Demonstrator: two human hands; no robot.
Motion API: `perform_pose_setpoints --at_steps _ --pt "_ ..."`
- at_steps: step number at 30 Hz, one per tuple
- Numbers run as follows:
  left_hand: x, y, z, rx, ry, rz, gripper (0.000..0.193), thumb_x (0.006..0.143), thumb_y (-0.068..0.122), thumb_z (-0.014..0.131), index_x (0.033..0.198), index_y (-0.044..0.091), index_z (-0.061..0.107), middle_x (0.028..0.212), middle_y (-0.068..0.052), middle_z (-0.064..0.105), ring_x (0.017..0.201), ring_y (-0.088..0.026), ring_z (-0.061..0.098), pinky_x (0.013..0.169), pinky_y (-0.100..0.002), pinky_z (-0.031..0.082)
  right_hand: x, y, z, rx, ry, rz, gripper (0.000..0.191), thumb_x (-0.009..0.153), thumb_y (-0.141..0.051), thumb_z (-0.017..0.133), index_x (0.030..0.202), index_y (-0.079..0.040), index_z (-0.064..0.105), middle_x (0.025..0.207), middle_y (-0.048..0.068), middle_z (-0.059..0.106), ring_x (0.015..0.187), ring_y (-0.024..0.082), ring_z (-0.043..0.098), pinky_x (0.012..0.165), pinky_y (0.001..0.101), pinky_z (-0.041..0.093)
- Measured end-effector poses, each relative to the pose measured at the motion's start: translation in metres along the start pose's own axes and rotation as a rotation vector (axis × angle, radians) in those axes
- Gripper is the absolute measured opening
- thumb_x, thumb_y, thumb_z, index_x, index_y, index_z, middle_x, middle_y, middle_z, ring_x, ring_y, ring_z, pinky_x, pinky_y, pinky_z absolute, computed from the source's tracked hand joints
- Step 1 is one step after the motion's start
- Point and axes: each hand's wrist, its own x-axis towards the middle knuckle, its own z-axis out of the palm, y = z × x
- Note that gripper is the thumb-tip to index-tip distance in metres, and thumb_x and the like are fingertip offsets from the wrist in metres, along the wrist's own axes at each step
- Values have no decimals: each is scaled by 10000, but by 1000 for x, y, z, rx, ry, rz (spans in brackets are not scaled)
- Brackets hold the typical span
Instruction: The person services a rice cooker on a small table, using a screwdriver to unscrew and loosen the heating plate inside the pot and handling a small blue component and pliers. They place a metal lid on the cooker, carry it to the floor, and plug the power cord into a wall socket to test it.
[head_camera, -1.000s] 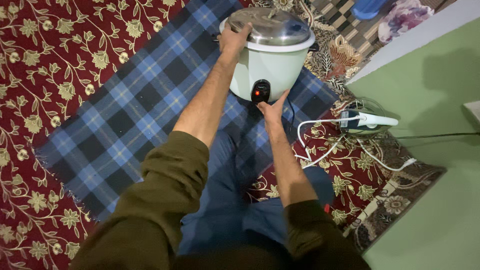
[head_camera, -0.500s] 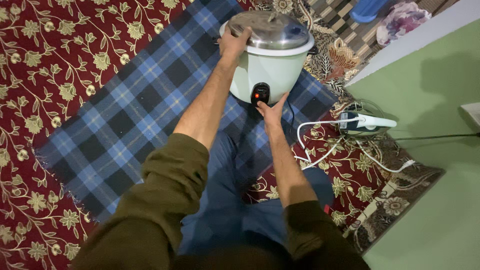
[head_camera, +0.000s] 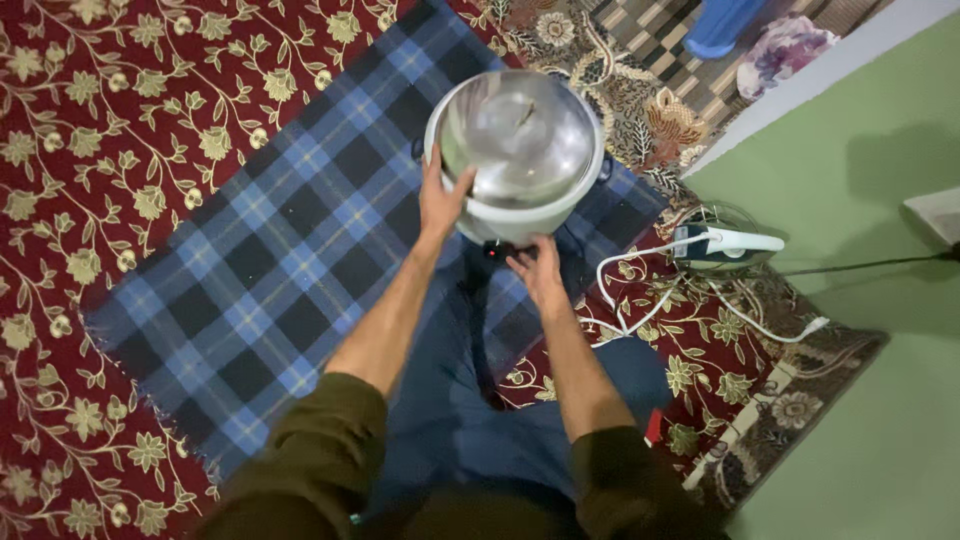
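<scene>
A pale rice cooker (head_camera: 520, 215) with a shiny metal lid (head_camera: 520, 135) is seen from above, standing on a blue plaid cloth (head_camera: 270, 270) at about 12 o'clock from the seated person. The left hand (head_camera: 443, 200) is pressed against the cooker's rim at its 8 o'clock side, fingers spread and curled onto the edge of the lid. The right hand (head_camera: 537, 275) is held at the cooker's 6 o'clock face, beside a small red light, with fingers loosely open; whether it actually touches the body cannot be told.

The step in hand is judged to be steadying or shifting the cooker with both hands while the lid remains seated. A firm hold on both sides would be called for by any lift, as the lid appears loose on top.

Counted: 1 cooker, 1 lid, 2 hands, 1 plaid cloth. At 3 o'clock 1 white electric iron (head_camera: 725, 245) is seen lying on the red flowered carpet (head_camera: 110, 120), with 1 white cord (head_camera: 640, 300) looped beside it. A green floor (head_camera: 870, 400) is seen at the right edge.
</scene>
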Motion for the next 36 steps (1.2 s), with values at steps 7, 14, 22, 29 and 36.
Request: perform_pose_setpoints --at_steps 7,14,22,29,36 --pt "-49 -14 -10 -138 -50 -13 903 842 290 833 1581 52 371 1633 -254 374 1494 -340 409 1212 -377 349 -21 6 -27 -112 -47 60 607 891 -403 589 1463 -259 449 1431 43 513 1334 312 469 1041 553 451" --pt "-57 -4 -10 -25 -39 -47 893 848 288 821 1592 67 380 1640 -290 255 1549 -416 246 1236 -435 267 -21 -34 -18 -631 538 -573 578 1021 -304 571 1506 -21 434 1550 303 380 1430 475 386 1136 581 383" --pt "-53 38 8 494 -122 356 714 865 289 735 1520 133 496 1642 -285 273 1496 -513 294 1184 -658 234 -35 -88 32 -1631 164 -1078 676 928 -295 675 1506 -30 446 1601 290 301 1461 493 293 1140 614 287" --pt "-74 50 41 749 -353 453 530 959 296 630 1464 161 544 1575 -260 357 1463 -537 313 1154 -708 224 -35 -87 20 -1863 90 -949 573 959 -313 667 1463 -87 511 1605 215 354 1505 417 334 1121 610 364" --pt "-119 62 69 679 -361 540 738 863 263 672 1523 16 454 1618 -320 307 1512 -543 239 1197 -681 206 -90 -144 -64 -1351 306 -1237 574 910 -191 697 1412 37 533 1470 287 470 1327 465 496 1108 494 423"
